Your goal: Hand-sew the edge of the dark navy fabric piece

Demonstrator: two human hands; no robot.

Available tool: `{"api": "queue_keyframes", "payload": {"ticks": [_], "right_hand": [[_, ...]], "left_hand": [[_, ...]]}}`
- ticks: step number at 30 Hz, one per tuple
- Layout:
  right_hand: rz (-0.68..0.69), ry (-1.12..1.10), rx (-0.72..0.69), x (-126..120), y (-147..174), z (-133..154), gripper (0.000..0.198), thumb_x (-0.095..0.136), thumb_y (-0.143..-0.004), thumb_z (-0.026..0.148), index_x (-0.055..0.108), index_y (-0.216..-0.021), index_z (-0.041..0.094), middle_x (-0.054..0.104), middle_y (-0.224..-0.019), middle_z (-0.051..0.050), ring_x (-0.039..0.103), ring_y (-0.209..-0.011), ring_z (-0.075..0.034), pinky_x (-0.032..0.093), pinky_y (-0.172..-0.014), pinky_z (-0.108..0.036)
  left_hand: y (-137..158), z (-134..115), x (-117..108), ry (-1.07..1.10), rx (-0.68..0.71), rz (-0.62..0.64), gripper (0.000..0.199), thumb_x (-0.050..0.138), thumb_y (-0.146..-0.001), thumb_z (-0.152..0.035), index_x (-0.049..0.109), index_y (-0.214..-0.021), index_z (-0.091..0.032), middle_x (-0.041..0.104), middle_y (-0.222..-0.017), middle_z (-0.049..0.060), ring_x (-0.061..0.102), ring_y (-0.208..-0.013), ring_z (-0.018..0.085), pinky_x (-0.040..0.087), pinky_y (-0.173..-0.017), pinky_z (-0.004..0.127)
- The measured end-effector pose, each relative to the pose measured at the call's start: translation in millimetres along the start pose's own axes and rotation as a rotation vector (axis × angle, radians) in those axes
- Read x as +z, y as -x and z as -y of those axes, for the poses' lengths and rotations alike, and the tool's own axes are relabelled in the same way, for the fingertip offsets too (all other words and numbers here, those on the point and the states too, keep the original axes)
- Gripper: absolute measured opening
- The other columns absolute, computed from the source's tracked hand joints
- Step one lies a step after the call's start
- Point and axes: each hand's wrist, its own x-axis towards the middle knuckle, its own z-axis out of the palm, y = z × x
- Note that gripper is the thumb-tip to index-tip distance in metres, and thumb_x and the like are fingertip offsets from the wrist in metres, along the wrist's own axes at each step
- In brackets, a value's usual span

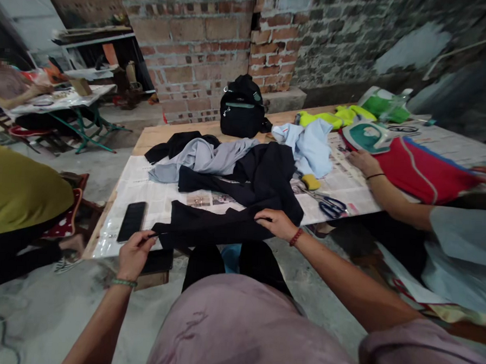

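Observation:
A black garment is stretched along the near edge of the table, with part of it hanging over toward my lap. Its left end is pinched between the thumb and fingers of my left hand. My right hand grips the same cloth farther right, fingers closed on its upper edge. The garment's bulk lies crumpled behind, beside a grey garment. A dark phone rests flat just beyond my left hand. Scissors with dark blue handles and a yellow sponge-like piece lie right of the black cloth.
Newspaper covers the table. A black backpack stands at the back, near light blue cloth. To the right, a co-worker's hand is beside a green-and-white iron and red cloth. Another person sits at left.

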Motion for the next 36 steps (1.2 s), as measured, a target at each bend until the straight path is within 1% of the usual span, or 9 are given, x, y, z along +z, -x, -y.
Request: {"api": "queue_keyframes", "payload": {"ticks": [3,6,14,19,22,26,31,34,36], "right_hand": [[0.047,0.024,0.051,0.0,0.8,1.6,0.026,0.052,-0.074,0.025,0.063,-0.097,0.019,0.062,-0.073,0.0,0.054,-0.062,-0.01,0.043,-0.06,-0.021],[0.088,0.021,0.161,1.0,1.1,1.8,0.027,0.055,-0.073,0.032,0.065,-0.094,0.018,0.051,-0.052,0.004,0.041,-0.045,-0.007,0.033,-0.045,-0.019],[0.06,-0.187,0.235,3.3,0.4,2.0,0.026,0.057,-0.069,0.037,0.067,-0.081,0.016,0.064,-0.074,-0.002,0.054,-0.062,-0.011,0.04,-0.058,-0.021],[-0.007,-0.04,0.22,-4.9,-11.6,1.0,0.024,0.054,-0.071,0.036,0.065,-0.079,0.016,0.057,-0.057,0.002,0.048,-0.051,-0.009,0.037,-0.05,-0.021],[-0.066,0.152,0.08,-32.4,-46.2,4.9,0.018,0.05,-0.074,0.029,0.063,-0.078,0.017,0.06,-0.064,0.0,0.052,-0.058,-0.012,0.041,-0.058,-0.025],[-0.217,0.347,-0.031,-94.3,-121.0,19.2,0.008,0.052,-0.074,0.023,0.059,-0.071,0.02,0.061,-0.078,-0.004,0.054,-0.077,-0.018,0.043,-0.076,-0.034],[-0.517,0.439,0.091,-164.1,-195.3,52.2,0.022,0.043,-0.079,0.036,0.053,-0.07,0.019,0.056,-0.07,-0.003,0.053,-0.074,-0.016,0.04,-0.076,-0.041],[-0.615,0.431,0.087,-181.2,-203.3,70.8,0.017,0.045,-0.078,0.035,0.053,-0.075,0.02,0.058,-0.077,-0.004,0.051,-0.074,-0.016,0.041,-0.076,-0.039],[-0.612,0.39,0.058,-178.0,-191.9,76.6,0.014,0.045,-0.079,0.033,0.053,-0.078,0.021,0.059,-0.079,-0.004,0.051,-0.073,-0.016,0.042,-0.075,-0.036]], "left_hand": [[-0.2,-1.6,-1.5,0.038,-0.027,-0.005,0.029,0.057,-0.063,-0.041,0.063,-0.083,-0.02,0.062,-0.078,0.001,0.056,-0.068,0.015,0.044,-0.068,0.028],[-0.6,-4.2,-3.7,0.052,-0.057,-0.013,0.031,0.058,-0.062,-0.041,0.062,-0.084,-0.019,0.062,-0.076,0.001,0.057,-0.067,0.015,0.044,-0.067,0.027],[2.9,-2.2,-5.0,0.042,-0.053,-0.01,0.03,0.058,-0.063,-0.041,0.062,-0.084,-0.019,0.062,-0.073,0.001,0.058,-0.068,0.016,0.044,-0.068,0.028],[-8.6,-11.1,-1.5,0.004,0.005,0.001,0.027,0.057,-0.065,-0.038,0.062,-0.083,-0.019,0.062,-0.071,0.0,0.057,-0.066,0.016,0.045,-0.066,0.028],[-46.0,-47.3,-4.6,-0.078,0.153,0.016,0.022,0.056,-0.067,-0.036,0.063,-0.079,-0.019,0.062,-0.07,-0.001,0.055,-0.064,0.014,0.045,-0.064,0.027],[-126.1,-135.8,-16.1,-0.256,0.405,-0.065,0.015,0.057,-0.07,-0.026,0.064,-0.076,-0.015,0.061,-0.071,0.001,0.055,-0.072,0.016,0.045,-0.072,0.032],[-207.8,-235.1,-29.7,-0.278,0.481,-0.261,0.013,0.06,-0.068,-0.023,0.064,-0.077,-0.015,0.06,-0.086,0.005,0.055,-0.088,0.022,0.043,-0.082,0.036],[-224.3,-252.7,-33.8,-0.231,0.544,-0.351,0.01,0.059,-0.068,-0.022,0.063,-0.075,-0.017,0.059,-0.093,0.005,0.053,-0.097,0.023,0.041,-0.088,0.034],[-221.2,-239.7,-33.0,-0.196,0.572,-0.345,0.008,0.058,-0.068,-0.021,0.062,-0.075,-0.018,0.061,-0.091,0.005,0.053,-0.096,0.023,0.042,-0.087,0.033]]}}
